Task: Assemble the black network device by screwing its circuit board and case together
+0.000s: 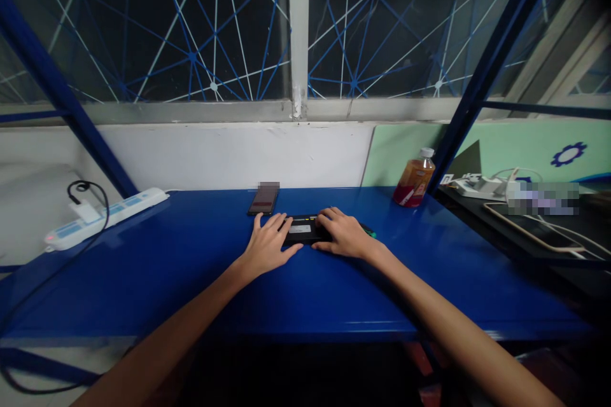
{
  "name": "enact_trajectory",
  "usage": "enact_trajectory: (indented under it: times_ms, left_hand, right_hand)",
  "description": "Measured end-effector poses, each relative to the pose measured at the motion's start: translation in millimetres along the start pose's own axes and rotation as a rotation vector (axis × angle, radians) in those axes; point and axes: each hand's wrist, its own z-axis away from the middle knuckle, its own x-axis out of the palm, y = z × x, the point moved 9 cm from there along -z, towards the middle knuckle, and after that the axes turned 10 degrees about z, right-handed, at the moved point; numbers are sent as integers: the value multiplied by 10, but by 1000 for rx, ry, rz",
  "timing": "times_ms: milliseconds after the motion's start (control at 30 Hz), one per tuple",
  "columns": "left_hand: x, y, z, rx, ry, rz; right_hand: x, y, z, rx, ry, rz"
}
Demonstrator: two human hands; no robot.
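A flat black rectangular device (300, 229) with a pale label and small yellow marks on its far side lies on the blue table. My left hand (268, 245) rests at its left end, fingers stretched out and thumb apart. At the other end, my right hand (344, 233) has its fingers bent over the top and its thumb by the near edge, gripping it. Partly hidden behind that hand is a green and black item (369, 231) whose kind I cannot make out. A dark phone (264, 200) lies just beyond my left fingers.
On the blue table (200, 292), a white power strip (119, 210) with a plugged-in black cable lies at left. A bottle of orange-red drink (414, 179) stands at back right. Blue metal posts (470, 98) rise at both sides. Another phone (529, 226) and cables lie on a dark surface at right.
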Motion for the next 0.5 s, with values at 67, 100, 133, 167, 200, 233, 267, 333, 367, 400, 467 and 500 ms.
enact_trajectory:
  times_ms: [67,100,133,167,200,233,267,333,367,400,467,500]
  left_hand:
    - [5,-3,1,5,-1,-3]
    - [9,-2,1,7,-5,-9]
    - [12,0,1,10,-9,-15]
    - [14,2,0,12,-13,-20]
    - [16,4,0,13,-17,-24]
    - [18,5,-1,14,-22,-27]
    - [19,7,-1,14,-25,-29]
    - [20,7,-3,14,-28,-30]
    - [22,7,-4,13,-28,-29]
    - [23,5,-5,11,-27,-29]
    - [27,-3,-6,6,-25,-28]
    - [29,-6,-6,5,-25,-26]
  right_hand:
    - [-1,-4,1,0,-3,-6]
    - [-1,-4,1,0,-3,-9]
    - [-3,-5,1,1,-2,-11]
    - [-3,-5,0,0,-1,-13]
    - [-3,-6,0,-2,0,-14]
    - [-2,-6,0,-3,0,-14]
    - [-1,-5,0,-4,1,-15]
    - [5,-2,0,-6,0,-20]
    - [8,-1,1,-7,-1,-25]
    - [11,0,1,-7,-1,-30]
    - [16,1,1,-8,-2,-40]
    - [18,1,0,-7,-3,-44]
